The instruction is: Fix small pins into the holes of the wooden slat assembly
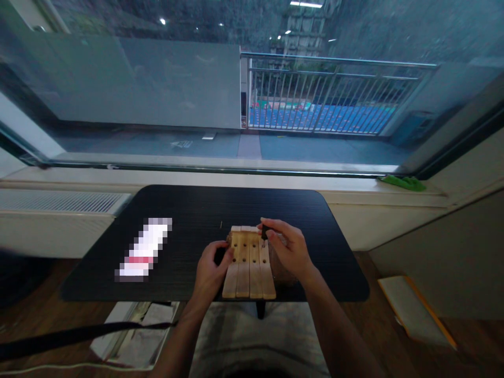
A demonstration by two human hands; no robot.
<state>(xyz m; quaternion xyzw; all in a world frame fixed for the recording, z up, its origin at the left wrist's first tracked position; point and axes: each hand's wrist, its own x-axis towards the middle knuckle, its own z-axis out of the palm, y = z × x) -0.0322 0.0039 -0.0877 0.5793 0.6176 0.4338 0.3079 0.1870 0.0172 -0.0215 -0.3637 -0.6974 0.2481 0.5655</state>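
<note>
- Four pale wooden slats [249, 275], drilled with holes, sit side by side at our black worktop's [189, 210] near edge;
- our left hand [211, 265] touches their left side; whether its fingers clamp it, we cannot tell;
- our right hand's [291, 245] fingers pinch a small dark piece [264, 231] at the rightmost slat's far hole.

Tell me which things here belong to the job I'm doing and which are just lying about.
In the job:
- wooden slats, held by your left hand
- small dark object, maybe a tool, in your right hand

Seemingly lying about:
- green cloth
- blurred white item, use unclear
- orange-edged board
</note>
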